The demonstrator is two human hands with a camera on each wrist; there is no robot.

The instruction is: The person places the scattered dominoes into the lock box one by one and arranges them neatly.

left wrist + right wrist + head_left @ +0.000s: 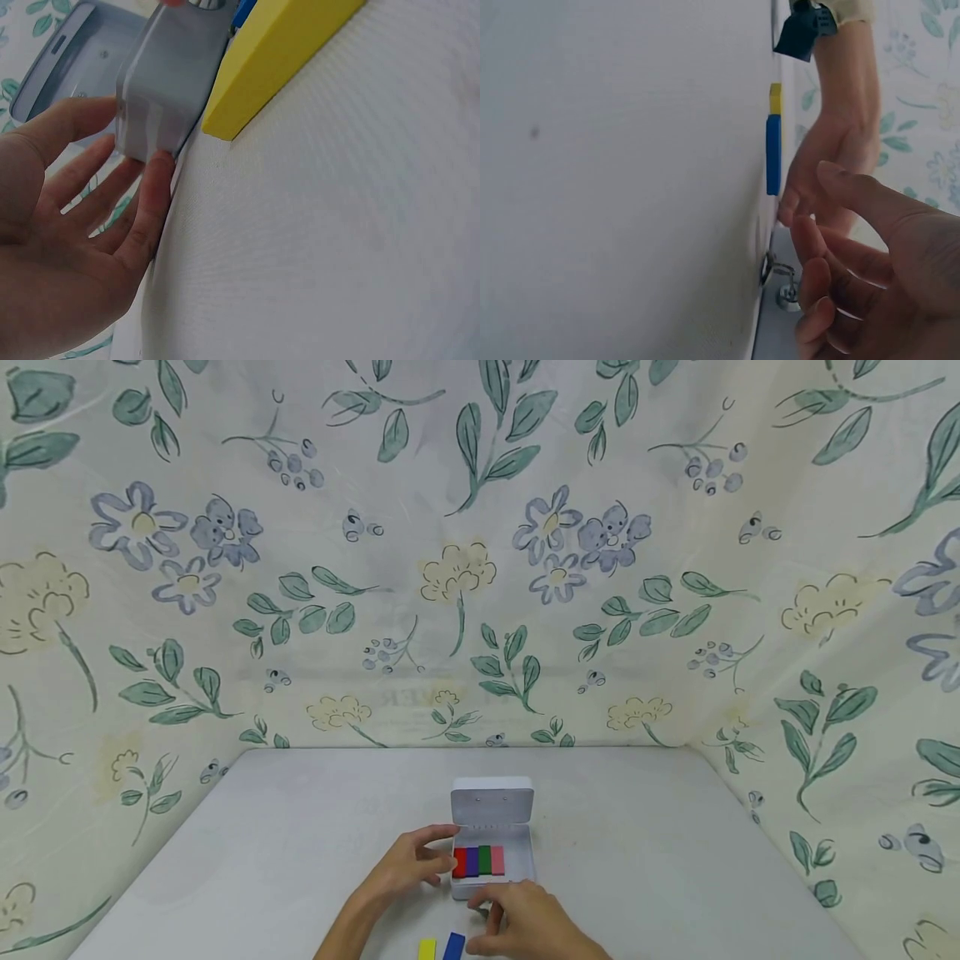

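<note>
A small grey-white box (461, 891) stands on the table with its lid (492, 807) raised. Inside, side by side, lie a red block (460, 862), a purple block (472, 862), a green block (485, 860) and a pink block (498, 861). My left hand (405, 867) rests its fingertips and thumb against the box's left side. Just before the box front is my right hand (525, 917), fingers loosely bent and nothing held. Near its fingers, the right wrist view shows a lock with a key (784, 281). A blue block (453, 947) and a yellow block (427, 950) lie nearer me.
The white table (637, 843) extends to both sides of the box. Behind it hangs a floral cloth (405, 543), which also covers the sides. A dark band (799, 34) hangs at the left sleeve in the right wrist view.
</note>
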